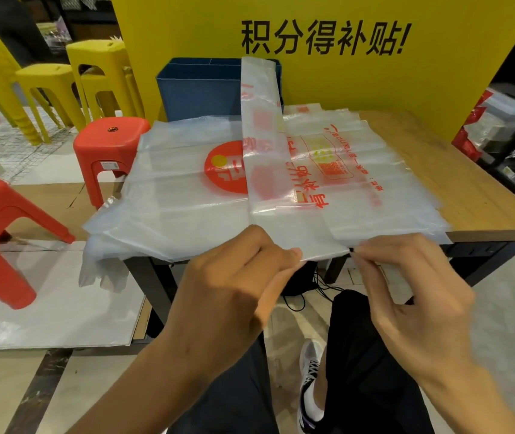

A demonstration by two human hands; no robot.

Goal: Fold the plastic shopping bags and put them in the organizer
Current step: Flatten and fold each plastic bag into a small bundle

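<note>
A translucent plastic shopping bag, folded into a long narrow strip [268,145], lies lengthwise over a stack of flat bags [181,189] with red print on the wooden table [456,170]. Its far end leans against the blue organizer box [200,89] at the table's back. My left hand [234,289] pinches the strip's near left corner at the table's front edge. The near right corner is pinched by my right hand [406,286]. Both hands sit just off the table edge, above my lap.
Two red stools [109,145] [2,227] and several yellow stools [99,67] stand on the left. A yellow sign board [344,73] rises behind the table. Flat cardboard and plastic sheets [52,308] cover the floor on the left. Red-and-clear bags [475,126] sit at right.
</note>
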